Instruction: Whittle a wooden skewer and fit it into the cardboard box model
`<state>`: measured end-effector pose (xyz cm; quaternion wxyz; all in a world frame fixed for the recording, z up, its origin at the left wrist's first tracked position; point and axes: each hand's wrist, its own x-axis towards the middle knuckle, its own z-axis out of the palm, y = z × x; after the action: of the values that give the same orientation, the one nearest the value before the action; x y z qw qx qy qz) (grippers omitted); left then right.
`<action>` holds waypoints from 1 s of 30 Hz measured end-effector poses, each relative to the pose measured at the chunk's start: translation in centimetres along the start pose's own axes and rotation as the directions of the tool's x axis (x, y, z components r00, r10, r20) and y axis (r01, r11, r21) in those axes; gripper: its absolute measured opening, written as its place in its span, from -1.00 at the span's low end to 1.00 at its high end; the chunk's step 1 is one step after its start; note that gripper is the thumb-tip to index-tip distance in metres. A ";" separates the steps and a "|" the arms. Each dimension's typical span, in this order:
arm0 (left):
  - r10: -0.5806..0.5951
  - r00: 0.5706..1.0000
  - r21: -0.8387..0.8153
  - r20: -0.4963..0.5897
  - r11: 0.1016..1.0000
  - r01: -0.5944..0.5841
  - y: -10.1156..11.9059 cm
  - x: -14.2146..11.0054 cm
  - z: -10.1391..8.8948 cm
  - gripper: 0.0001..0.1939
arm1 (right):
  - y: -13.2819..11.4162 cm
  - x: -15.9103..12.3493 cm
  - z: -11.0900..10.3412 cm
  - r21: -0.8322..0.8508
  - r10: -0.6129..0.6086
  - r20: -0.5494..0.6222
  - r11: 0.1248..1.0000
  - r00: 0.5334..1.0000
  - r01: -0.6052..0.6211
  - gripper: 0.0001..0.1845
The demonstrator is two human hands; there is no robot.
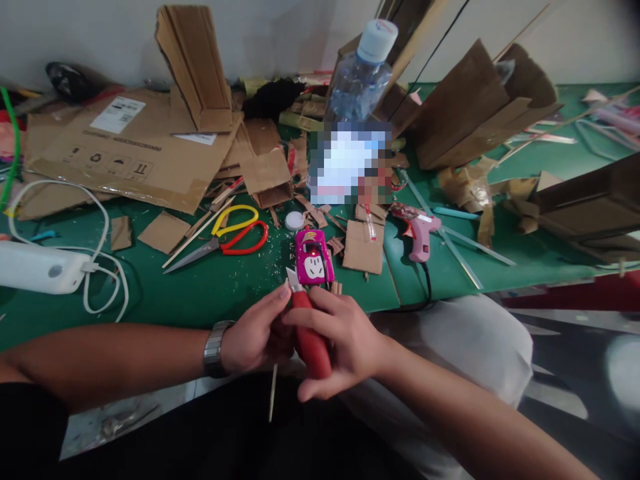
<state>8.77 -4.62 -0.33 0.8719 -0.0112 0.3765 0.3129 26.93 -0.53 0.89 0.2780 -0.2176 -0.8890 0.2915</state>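
Note:
My right hand [345,333] is wrapped round the red handle of a utility knife [313,343], its short blade pointing up and away from me. Pinched in my left hand [257,333] is a thin wooden stick [273,393], whose lower end sticks out below the fingers. The blade lies close by my left thumb; whether it touches the stick I cannot tell. Both hands meet over my lap at the table's near edge. Just beyond them sits a pink power socket [314,257] with a small red light and a black plug in it.
Scissors [220,240] with yellow and red handles lie left of the socket. A pink glue gun [417,230] rests to the right. Cardboard pieces [363,247], a flattened box [125,153], a water bottle [363,80] and a white power strip [43,267] with its cable crowd the green table [165,303].

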 end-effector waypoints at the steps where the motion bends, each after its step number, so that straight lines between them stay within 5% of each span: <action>1: -0.021 0.999 -0.010 -0.025 1.000 0.021 0.1 0.0 0.0 -0.65 | 0.1 0.0 -0.1 0.024 -0.004 -0.008 1.000 1.000 0.004 -0.28; 13: -0.157 0.979 -0.228 -0.134 0.966 0.124 -0.1 -0.7 1.2 -0.75 | -0.2 -0.5 -0.5 0.058 0.022 0.071 0.998 0.997 -0.027 -0.24; 30: -0.236 0.972 -0.252 -0.019 0.941 0.223 -0.8 -0.8 0.4 -0.83 | -0.5 -0.5 -0.7 0.037 0.126 0.167 0.990 0.978 -0.134 -0.25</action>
<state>9.07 -5.59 0.31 0.8846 -0.1718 0.3518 0.2535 27.65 -0.84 1.50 0.1893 -0.2436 -0.8856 0.3472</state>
